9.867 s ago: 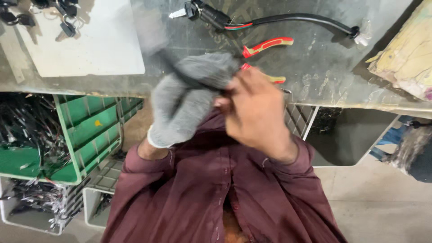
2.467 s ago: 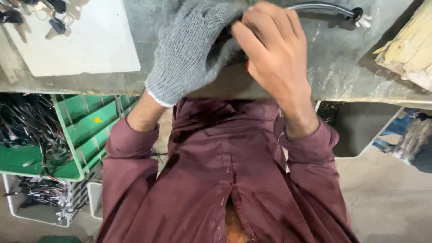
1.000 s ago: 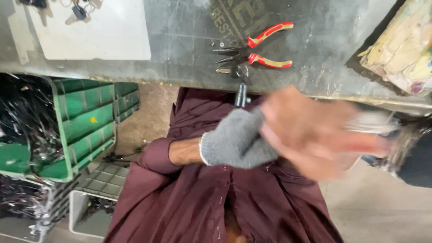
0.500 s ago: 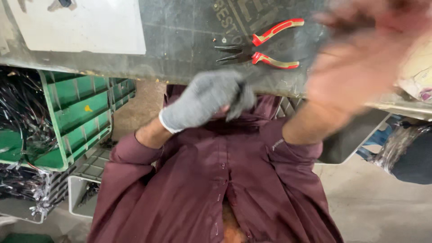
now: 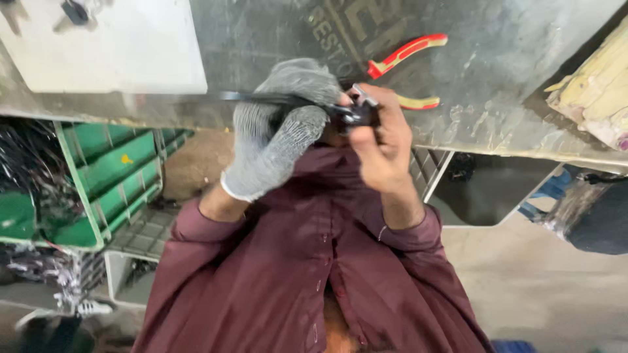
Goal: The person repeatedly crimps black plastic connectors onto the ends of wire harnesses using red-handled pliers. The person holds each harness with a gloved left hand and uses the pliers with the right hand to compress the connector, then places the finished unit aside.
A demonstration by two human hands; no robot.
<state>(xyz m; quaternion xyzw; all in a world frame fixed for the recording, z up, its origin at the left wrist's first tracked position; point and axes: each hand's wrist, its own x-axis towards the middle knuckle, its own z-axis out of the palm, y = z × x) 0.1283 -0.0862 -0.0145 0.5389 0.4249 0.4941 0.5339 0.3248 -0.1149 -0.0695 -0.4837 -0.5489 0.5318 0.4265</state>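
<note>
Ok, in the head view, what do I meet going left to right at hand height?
Green crate → gloved left hand gripping a black cable → bare right hand on a small black part → red-handled pliers → yellowish bundle at the right edge.

A maroon buttoned shirt (image 5: pixel 294 274) with long sleeves. Left hand (image 5: pixel 281 124), beside the shirt collar, wears a grey knit glove; right hand (image 5: pixel 379 140) is bare.

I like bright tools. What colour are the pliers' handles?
Red pliers handles with yellowish inner edges, seen in the head view.
</note>
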